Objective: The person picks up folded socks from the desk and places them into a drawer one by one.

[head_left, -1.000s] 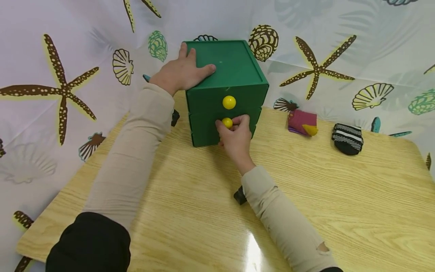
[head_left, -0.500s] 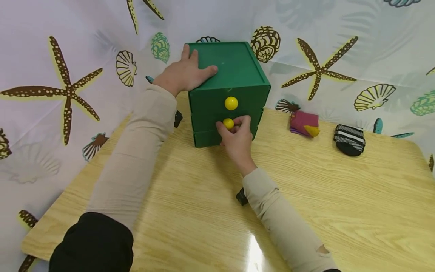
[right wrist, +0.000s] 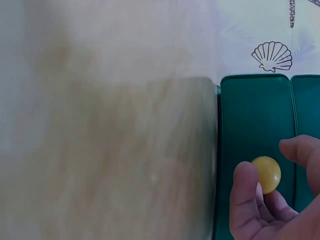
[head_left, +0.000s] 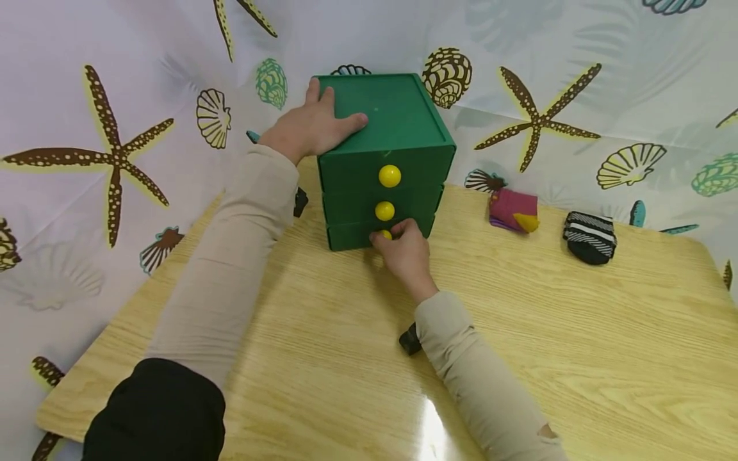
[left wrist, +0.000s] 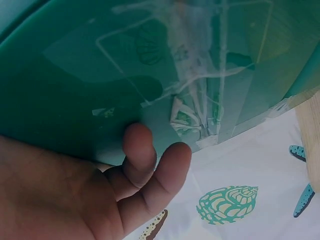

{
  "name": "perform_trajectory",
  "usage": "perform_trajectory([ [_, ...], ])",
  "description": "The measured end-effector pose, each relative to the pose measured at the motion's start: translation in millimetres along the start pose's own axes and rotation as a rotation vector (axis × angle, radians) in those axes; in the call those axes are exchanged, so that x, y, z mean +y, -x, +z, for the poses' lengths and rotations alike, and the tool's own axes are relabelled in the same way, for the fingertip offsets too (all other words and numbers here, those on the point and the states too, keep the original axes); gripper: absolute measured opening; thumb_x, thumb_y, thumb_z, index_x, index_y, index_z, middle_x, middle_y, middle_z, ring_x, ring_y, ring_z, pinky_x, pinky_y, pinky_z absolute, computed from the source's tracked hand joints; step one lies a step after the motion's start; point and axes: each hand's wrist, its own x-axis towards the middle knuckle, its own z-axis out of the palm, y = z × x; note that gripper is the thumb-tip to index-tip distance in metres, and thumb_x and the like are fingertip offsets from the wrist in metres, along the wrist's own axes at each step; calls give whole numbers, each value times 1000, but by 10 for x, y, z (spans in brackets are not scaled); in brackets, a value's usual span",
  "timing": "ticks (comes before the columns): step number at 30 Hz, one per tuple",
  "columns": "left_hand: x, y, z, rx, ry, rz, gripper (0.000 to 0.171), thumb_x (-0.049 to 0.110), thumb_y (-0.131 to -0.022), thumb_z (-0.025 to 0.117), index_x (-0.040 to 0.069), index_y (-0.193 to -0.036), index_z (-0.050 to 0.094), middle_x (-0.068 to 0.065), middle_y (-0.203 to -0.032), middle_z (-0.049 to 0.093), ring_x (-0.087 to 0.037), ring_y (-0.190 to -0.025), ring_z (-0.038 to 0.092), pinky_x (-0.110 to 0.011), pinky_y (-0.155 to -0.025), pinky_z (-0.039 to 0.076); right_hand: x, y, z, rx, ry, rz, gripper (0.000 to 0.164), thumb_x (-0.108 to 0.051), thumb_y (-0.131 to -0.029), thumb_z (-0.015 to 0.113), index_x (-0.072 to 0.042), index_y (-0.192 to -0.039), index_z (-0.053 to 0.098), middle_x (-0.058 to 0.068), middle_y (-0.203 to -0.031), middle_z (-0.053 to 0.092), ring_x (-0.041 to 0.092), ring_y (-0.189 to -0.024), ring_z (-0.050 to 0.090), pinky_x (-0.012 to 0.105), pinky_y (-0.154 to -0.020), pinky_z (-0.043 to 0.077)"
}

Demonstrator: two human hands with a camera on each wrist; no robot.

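Observation:
A green three-drawer box stands on the table, each drawer front bearing a round yellow knob. My left hand rests over its upper left edge, thumb and fingers spread on the top. In the left wrist view, two bent fingers of that hand lie beside the taped green side. My right hand is at the lowest drawer, its fingers curled around the bottom knob. Above it, the middle knob and top knob are uncovered. All drawer fronts look flush.
On the wooden table, a folded maroon and yellow sock and a black-and-white striped sock lie right of the box. Behind hangs a sheet printed with shells and starfish. Black wrist devices sit by both cuffs.
My right hand has moved down from the middle knob to the bottom knob, leaving the middle one uncovered. The left hand stays on the box's top edge.

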Motion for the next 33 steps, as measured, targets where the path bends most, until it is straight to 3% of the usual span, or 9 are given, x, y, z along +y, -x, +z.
perform_trajectory([
  [4,1,-10,0,3,-2,7,94,72,-99,20,11,-158,-19,-10,-160,-35,-51,-139,34,-58,-108,34,52,-28,44,-22,-97,15,38,-26,-93,76,-5,-107,47,8,-82,53,19,-54,55,28,-53,46],
  [8,4,-23,8,2,0,5,94,73,-99,20,11,-158,-19,-9,-160,-35,-51,-135,40,-58,-105,37,108,-51,77,-16,-203,33,36,-20,-93,76,-4,-107,47,10,-87,57,20,-54,62,28,-52,52],
  [13,21,-46,38,-7,14,5,95,73,-98,21,12,-158,-20,-8,-160,-35,-51,-141,32,-58,-111,31,163,-42,81,8,-289,82,33,-16,-92,77,-3,-106,49,12,-87,59,21,-55,64,30,-52,55],
  [15,30,-54,47,-10,18,8,95,73,-98,21,12,-158,-20,-8,-160,-36,-50,-144,27,-58,-113,28,173,-19,81,10,-294,93,33,-15,-93,76,-4,-106,49,12,-88,58,21,-53,63,30,-51,55],
  [22,16,-72,46,-13,17,14,95,74,-98,20,12,-158,-21,-8,-159,-37,-52,-138,35,-59,-108,34,175,147,71,7,-285,104,33,-16,-93,76,-4,-105,47,14,-89,56,20,-48,61,27,-49,53],
  [28,-3,-63,31,-21,16,15,95,73,-98,20,11,-157,-22,-10,-158,-38,-53,-141,29,-60,-110,30,216,309,27,-3,-309,122,32,-15,-92,78,-5,-102,49,14,-88,55,21,-47,58,25,-47,50],
  [33,0,-56,16,-16,11,17,95,72,-99,19,10,-157,-22,-11,-158,-38,-54,-133,40,-59,-106,35,243,470,-22,-19,-318,143,32,-17,-93,78,-6,-103,49,14,-87,56,22,-47,57,25,-46,49],
])
